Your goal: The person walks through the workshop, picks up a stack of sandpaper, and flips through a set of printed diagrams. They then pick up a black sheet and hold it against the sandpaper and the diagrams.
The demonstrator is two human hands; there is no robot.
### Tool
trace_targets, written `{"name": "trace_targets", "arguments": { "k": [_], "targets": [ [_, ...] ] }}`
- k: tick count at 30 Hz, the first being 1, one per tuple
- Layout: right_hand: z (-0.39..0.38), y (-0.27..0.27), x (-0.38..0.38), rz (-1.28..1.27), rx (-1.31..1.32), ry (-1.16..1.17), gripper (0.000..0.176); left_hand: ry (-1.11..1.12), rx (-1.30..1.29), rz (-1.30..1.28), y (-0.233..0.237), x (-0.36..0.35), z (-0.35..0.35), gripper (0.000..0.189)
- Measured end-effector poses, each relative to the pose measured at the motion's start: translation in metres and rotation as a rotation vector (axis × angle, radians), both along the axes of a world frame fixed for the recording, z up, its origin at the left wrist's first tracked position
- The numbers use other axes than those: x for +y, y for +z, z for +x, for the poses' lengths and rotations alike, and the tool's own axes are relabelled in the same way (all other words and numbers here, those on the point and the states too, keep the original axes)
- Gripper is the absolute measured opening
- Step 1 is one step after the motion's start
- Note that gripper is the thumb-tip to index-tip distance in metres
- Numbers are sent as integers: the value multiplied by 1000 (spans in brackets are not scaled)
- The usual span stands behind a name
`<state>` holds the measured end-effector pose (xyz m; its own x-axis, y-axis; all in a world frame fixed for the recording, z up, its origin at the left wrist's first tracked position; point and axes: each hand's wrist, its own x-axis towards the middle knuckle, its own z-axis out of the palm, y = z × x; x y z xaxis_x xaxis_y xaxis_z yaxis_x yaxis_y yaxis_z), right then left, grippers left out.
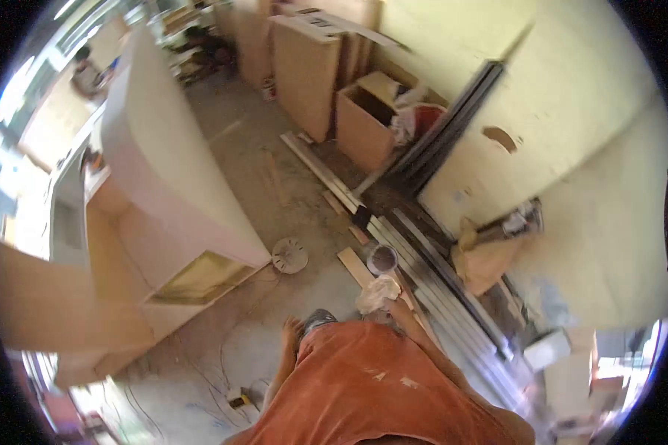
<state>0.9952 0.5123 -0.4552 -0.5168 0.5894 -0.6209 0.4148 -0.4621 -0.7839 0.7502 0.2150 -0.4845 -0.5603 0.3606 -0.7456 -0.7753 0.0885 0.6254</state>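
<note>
Low in the picture, my left hand (292, 326) hangs beside my dark shoe (319, 319), its fingers apart and nothing seen in it. My right hand (401, 305) is on a crumpled pale cloth (378, 294), with its fingers around the right edge of it. Just beyond the cloth, a round can with dark contents (383, 258) stands on the floor. A flat wooden piece (355, 267) lies left of the can. Long metal profiles (438, 289) run along the floor to the right of the can and my right hand.
A curved white counter (163, 148) stands at left, with a round slotted disc (289, 255) near its corner. Boards (304, 74), an open box (364, 126) and dark bars (453, 126) are by the wall. Cables cross the lower left floor. Another person (87, 74) is far left.
</note>
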Motion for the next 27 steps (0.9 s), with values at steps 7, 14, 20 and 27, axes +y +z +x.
{"name": "trace_targets", "arguments": {
  "k": [7, 14, 20, 27],
  "targets": [
    [-36, 59, 75, 79, -373, 516, 46, -112, -204, -520, 20, -112, 195, 44],
    [-41, -11, 96, -149, -313, 323, 33, -144, -81, -424, 60, -61, 163, 44],
    [-121, -12, 141, -285, -265, 152, 26, -141, -25, -336, 67, 14, 71, 44],
    [-294, 96, 289, -231, 103, -168, 15, -275, 4, -312, 54, 80, -58, 44]
  ]
}}
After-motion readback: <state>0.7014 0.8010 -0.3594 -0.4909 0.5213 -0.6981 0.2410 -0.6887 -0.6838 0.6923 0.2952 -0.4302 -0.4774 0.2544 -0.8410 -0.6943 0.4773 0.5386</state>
